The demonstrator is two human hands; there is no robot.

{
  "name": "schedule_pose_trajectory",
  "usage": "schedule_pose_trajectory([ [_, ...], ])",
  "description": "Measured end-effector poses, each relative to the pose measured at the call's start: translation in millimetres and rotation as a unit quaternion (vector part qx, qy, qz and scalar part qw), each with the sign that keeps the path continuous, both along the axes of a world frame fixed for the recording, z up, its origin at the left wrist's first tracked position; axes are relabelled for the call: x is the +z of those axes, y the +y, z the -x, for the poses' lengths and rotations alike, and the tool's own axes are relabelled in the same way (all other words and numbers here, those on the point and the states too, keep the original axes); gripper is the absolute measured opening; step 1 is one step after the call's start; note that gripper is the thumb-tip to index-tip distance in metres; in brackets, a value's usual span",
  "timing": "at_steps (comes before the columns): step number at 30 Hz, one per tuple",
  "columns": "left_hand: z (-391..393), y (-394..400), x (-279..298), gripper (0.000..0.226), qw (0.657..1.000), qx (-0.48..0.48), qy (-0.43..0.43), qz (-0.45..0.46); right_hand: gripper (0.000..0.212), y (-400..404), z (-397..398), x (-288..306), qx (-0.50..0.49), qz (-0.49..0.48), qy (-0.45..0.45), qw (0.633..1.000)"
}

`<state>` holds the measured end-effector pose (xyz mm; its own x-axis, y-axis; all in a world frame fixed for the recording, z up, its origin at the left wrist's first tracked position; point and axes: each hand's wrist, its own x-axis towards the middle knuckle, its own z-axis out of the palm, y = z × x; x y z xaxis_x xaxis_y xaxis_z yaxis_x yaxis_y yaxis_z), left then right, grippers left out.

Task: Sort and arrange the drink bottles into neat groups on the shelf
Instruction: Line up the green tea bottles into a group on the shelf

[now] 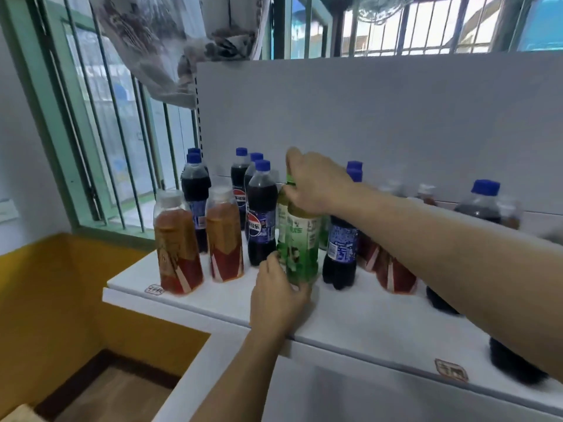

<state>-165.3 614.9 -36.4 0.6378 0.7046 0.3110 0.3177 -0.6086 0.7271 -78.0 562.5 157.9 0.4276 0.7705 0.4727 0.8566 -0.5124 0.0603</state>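
A green tea bottle (300,242) stands upright near the middle of the white shelf (213,300). My right hand (316,184) grips its neck and cap from above. My left hand (278,290) wraps around its base from the front. Two amber tea bottles (178,248) with red labels stand at the shelf's left front. Several dark cola bottles (262,214) with blue caps cluster behind them. Another cola bottle (341,251) stands just right of the green one, partly behind my right forearm. More amber tea bottles (393,272) and cola bottles (484,202) are half hidden to the right.
A white back panel (365,117) rises behind the shelf. A barred window (115,117) and a hanging cloth (170,41) are at the left. Below the shelf's left end lie a yellow wall (61,300) and wooden floor (115,397). Price tags (451,370) sit on the shelf's front edge.
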Motion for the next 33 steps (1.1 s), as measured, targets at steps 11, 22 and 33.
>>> schedule_pose_trajectory([
  [11, -3, 4, -6, 0.089, 1.0, -0.004, -0.008, -0.007, 0.02, 4, 2, -20, 0.016, -0.122, 0.17, 0.978],
  [22, 22, -78, 37, 0.062, 0.963, -0.076, -0.25, 0.064, 0.008, -130, 27, 48, 0.168, -0.211, 0.173, 0.947],
  [33, 4, -261, 83, 0.04, 0.877, -0.383, -0.229, 0.181, 0.022, -325, -28, 98, 0.292, -0.057, 0.255, 0.92],
])
